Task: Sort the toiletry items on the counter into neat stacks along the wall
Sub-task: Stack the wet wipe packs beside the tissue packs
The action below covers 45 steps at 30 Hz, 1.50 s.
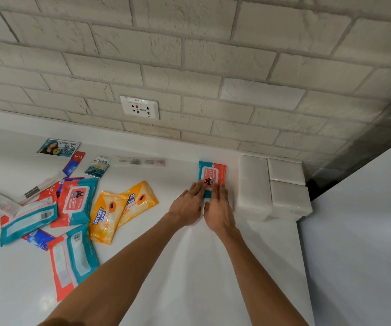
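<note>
Wipes pack [212, 175], teal and red, label up: lies flat near the far edge of the desk [189, 267], lengthwise toward the brick wall [213, 67], just left of the white wrapped packs [253, 187]. Left hand [188, 205]: flat, fingers straight, tips resting on the near left end of the wipes pack; nothing gripped. Right hand [220, 208]: flat, fingers straight, tips on the near right end of the same pack; nothing gripped. White wrapped packs: three, touching one another in the far right corner of the desk, one long and two smaller to its right. Orange packs [106, 215], two, marked "Tender Love": overlapping, left of the hands, well apart from the wall. Loose heap [48, 220] toward the left edge: further teal-and-red wipes packs, some face down, overlapping red-and-blue toothpaste sachets and slim clear-wrapped items. Cream Silk sachet [59, 147]: flat near the far edge, left side. Small teal sachet [96, 167]: just beyond the heap. Wall socket [139, 107]: set in the wall above the far edge.
</note>
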Available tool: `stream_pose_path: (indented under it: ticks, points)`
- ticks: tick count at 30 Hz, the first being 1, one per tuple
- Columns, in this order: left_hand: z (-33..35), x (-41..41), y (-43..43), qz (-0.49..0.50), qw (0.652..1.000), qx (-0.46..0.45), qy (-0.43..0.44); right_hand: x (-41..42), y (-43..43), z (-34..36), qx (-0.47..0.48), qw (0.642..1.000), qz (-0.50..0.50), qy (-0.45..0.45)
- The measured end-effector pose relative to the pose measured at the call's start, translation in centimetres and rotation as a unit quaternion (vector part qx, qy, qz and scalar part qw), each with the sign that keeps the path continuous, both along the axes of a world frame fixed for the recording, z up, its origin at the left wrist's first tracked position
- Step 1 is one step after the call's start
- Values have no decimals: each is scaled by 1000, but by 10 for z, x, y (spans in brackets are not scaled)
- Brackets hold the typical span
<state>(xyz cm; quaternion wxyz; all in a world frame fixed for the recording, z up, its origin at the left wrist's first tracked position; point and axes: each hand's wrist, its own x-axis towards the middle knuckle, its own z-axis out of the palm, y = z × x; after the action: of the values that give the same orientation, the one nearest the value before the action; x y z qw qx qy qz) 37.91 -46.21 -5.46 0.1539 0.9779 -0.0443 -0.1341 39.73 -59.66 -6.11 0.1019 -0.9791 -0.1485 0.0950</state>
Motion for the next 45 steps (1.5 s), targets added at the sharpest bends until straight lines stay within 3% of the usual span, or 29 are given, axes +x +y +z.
stream_pose_path:
  ticks: [3, 7, 14, 21, 25, 33, 38, 40, 45]
  points:
    - [7, -7, 2, 28, 999, -23, -15, 1, 4, -13, 19, 999, -34, 2]
    - [23, -29, 14, 83, 992, -70, -67, -15, 16, -8, 67, 993, -30, -91]
    - [39, -120, 82, 236, 946, -129, -184, -90, 69, 28, 198, 978, -62, -29]
    - [44, -231, 156, 392, 908, -113, -97, -176, 139, 30, 263, 963, -29, 56]
    - [42, -283, 183, 432, 894, -113, -48, -217, 179, 24, 232, 967, -39, 97]
    - [14, -328, 204, 321, 945, -61, -21, -262, 236, 11, 196, 972, -61, 111]
    - [9, -338, 212, 310, 943, -109, -55, -268, 260, 6, 241, 958, -87, 130]
    - [15, -340, 214, 354, 915, -176, -75, -268, 264, 3, 266, 946, -107, 150]
    - [30, -347, 224, 490, 800, -334, -90, -286, 265, 9, 350, 921, -115, 127]
